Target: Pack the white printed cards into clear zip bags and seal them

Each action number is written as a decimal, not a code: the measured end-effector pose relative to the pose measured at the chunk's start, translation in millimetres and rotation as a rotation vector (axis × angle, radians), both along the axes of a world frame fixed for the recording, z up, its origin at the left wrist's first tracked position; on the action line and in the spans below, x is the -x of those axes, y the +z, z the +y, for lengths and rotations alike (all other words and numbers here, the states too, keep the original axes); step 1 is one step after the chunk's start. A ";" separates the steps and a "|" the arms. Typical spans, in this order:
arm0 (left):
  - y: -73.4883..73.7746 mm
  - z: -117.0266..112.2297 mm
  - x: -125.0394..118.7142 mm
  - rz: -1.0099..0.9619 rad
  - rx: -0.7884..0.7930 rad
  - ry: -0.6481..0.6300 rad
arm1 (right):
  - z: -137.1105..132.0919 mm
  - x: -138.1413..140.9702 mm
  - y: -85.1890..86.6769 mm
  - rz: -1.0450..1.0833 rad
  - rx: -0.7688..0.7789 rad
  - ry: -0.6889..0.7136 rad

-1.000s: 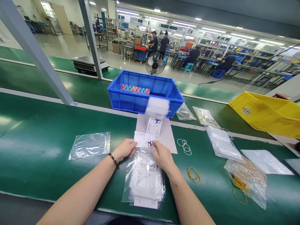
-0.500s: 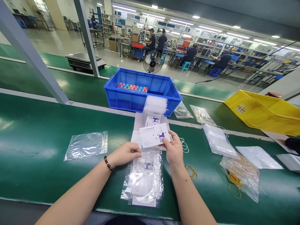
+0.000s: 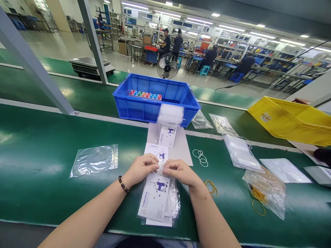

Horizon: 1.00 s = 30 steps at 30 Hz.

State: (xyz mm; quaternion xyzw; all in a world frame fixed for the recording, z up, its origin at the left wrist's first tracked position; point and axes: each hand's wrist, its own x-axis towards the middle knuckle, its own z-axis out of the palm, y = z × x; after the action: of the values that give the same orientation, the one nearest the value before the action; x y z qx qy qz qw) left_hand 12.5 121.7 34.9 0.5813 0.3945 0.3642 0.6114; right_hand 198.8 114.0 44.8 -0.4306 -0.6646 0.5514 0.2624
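A clear zip bag (image 3: 172,203) with white printed cards lies on the green belt in front of me. A white card with a purple logo (image 3: 155,196) rests on top of it. My left hand (image 3: 142,167) and my right hand (image 3: 179,171) meet at the bag's far end, fingers pinched on its mouth. Beyond them lies another printed card (image 3: 157,151) on a grey sheet (image 3: 183,146), and further a card stack (image 3: 168,135) under a wad of clear bags (image 3: 170,114).
A blue crate (image 3: 155,100) stands behind the cards, a yellow bin (image 3: 292,119) at right. An empty zip bag (image 3: 94,160) lies left. White rings (image 3: 200,156), yellow rubber bands (image 3: 212,187) and several plastic bags (image 3: 266,187) lie right. People work at distant benches.
My right hand carried the lifted card down onto the bag, let it go, and came in to meet my left hand at the bag's far end.
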 end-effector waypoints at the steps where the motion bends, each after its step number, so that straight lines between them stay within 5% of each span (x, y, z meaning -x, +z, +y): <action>1: -0.4 0.3 0.1 -0.030 0.067 0.001 | -0.3 0.1 -0.3 0.003 0.019 -0.014; 6: -1.6 1.7 1.2 -0.031 0.256 0.016 | -1.6 1.4 0.3 0.043 0.033 -0.100; 17: 4.9 0.1 -0.8 0.139 0.118 0.042 | -2.5 11.1 1.8 -0.066 -0.031 -0.201; 27: 2.3 0.0 0.1 0.179 0.030 -0.069 | -8.0 15.6 3.1 -0.232 -0.147 -0.119; 30: 2.1 10.2 11.2 0.105 0.026 0.103 | -5.9 8.1 2.6 -0.292 -0.195 -0.101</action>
State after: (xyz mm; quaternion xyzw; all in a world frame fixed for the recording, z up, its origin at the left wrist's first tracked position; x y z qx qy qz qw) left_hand 1.2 131.8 36.9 0.5707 0.4601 0.3588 0.5778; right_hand 190.7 108.1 47.4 -0.5113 -0.7235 0.4022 0.2310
